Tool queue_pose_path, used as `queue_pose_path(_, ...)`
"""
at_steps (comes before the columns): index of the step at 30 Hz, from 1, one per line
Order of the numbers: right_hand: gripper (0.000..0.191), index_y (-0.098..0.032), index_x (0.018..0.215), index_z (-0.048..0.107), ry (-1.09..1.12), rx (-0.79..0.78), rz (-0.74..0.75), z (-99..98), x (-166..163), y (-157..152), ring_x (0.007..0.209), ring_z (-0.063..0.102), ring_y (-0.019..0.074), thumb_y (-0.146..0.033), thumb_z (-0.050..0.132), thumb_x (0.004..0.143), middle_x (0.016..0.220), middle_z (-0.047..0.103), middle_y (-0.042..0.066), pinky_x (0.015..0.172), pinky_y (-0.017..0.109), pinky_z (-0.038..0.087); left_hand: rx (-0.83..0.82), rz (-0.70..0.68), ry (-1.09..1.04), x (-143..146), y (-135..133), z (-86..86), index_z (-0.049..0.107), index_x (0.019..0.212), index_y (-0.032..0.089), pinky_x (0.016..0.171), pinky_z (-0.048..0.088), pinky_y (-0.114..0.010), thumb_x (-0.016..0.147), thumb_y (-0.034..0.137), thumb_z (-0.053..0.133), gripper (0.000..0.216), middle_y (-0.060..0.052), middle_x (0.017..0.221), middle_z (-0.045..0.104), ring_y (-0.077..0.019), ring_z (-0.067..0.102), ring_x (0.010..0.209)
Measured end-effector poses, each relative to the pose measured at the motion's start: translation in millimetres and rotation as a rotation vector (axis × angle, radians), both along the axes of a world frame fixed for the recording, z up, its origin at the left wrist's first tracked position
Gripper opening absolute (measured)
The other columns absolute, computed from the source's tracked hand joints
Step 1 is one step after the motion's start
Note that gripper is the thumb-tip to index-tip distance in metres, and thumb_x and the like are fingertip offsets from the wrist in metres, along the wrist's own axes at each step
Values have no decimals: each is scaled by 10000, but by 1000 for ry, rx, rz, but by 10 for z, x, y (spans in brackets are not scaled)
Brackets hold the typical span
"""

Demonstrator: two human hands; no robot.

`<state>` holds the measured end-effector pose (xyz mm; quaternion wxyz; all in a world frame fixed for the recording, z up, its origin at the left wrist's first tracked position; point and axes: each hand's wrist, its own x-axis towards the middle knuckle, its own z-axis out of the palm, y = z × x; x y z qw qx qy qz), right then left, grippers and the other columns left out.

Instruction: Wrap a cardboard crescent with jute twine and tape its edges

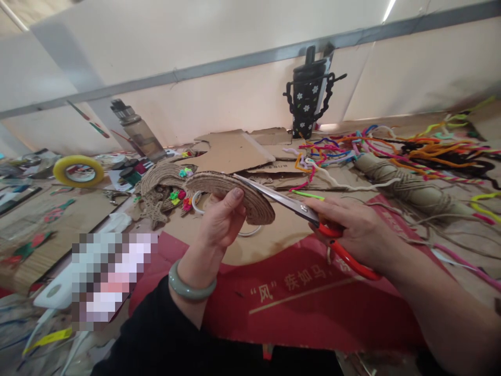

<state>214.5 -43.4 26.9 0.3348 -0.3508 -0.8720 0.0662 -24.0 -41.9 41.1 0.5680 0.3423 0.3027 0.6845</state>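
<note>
Pinched between the thumb and fingers of my left hand (225, 222) is a curved piece covered with rows of brown twine (256, 206), held up over the table. My right hand (352, 224) grips red-handled scissors (291, 201). Their blades lie along the upper edge of the twine piece, pointing left; I cannot tell whether they cut into it. Behind my left hand rest a twine-covered arch (160, 175), a twine starfish (154, 209) and small bright pompom-like clusters (178, 196). A white ring (250, 232) shows partly below the twine piece.
Red printed cardboard (313, 313) lies in front of me. To the right are a twine roll (410, 190) and tangled coloured cords (438, 151). A flowered black tumbler (309, 99), a grey bottle (143, 136) and yellow tape (78, 171) stand farther back, with cardboard scraps (235, 149) between.
</note>
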Motion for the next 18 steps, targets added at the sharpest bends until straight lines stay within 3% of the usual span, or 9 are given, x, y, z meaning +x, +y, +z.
queue_pose_path(4,319,-220,1177,629,14,-103,9,-15,-1,6,674,601,145,-224,557,866,857,671,36,606,265,482,2,-3,8,8,14,7,694,653,226,491,440,-212,504,323,912,282,65,554,634,-65,508,436)
queue_pose_path(9,311,-234,1188,605,4,-241,17,11,-4,-1,719,587,160,-282,561,884,949,656,54,635,296,489,3,5,23,45,30,39,707,619,225,498,473,-207,422,346,935,325,57,536,647,-71,532,439)
queue_pose_path(14,313,-216,1170,628,-7,-240,2,20,9,-1,699,564,158,-233,540,871,910,648,55,631,295,480,34,-3,-17,65,25,55,732,662,257,667,546,-227,432,257,936,307,50,686,732,-124,674,680)
queue_pose_path(18,338,-196,1194,624,-11,-145,0,0,17,19,736,602,159,-238,554,866,922,657,57,643,279,493,54,-23,-28,54,36,25,747,686,249,706,552,-208,454,247,937,300,57,693,742,-104,681,691)
